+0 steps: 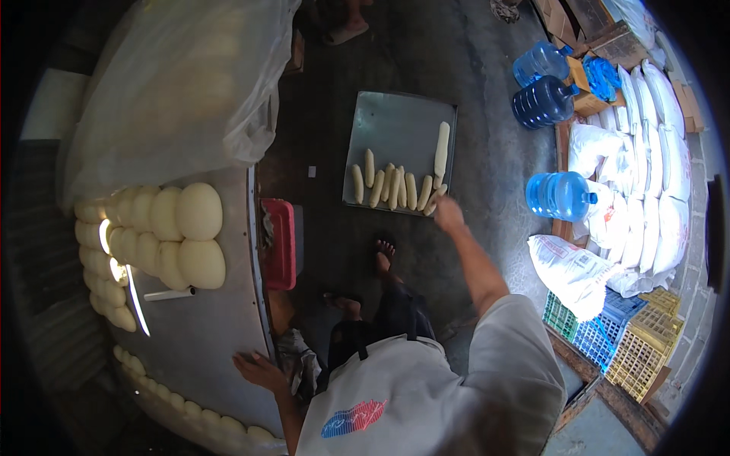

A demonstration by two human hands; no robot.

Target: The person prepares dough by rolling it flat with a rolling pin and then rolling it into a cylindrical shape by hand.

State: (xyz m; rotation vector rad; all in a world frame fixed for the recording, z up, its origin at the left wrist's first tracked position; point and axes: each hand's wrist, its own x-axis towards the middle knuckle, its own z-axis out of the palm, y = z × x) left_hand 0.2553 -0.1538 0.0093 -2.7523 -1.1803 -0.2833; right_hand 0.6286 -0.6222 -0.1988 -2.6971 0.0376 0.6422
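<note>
A metal tray lies on the floor, holding several pale dough rolls along its lower part and one longer roll at its right. My right hand reaches down to the tray's lower right corner, its fingers closed on a dough roll there. My left hand lies with fingers spread on the edge of the steel table at left. Rows of round dough balls sit on that table, with a pale rod below them.
Translucent plastic sheeting covers the table's far part. A red bin stands beside it. Right are water jugs, stacked white sacks and plastic crates. My feet are below the tray. A person's foot shows at the top.
</note>
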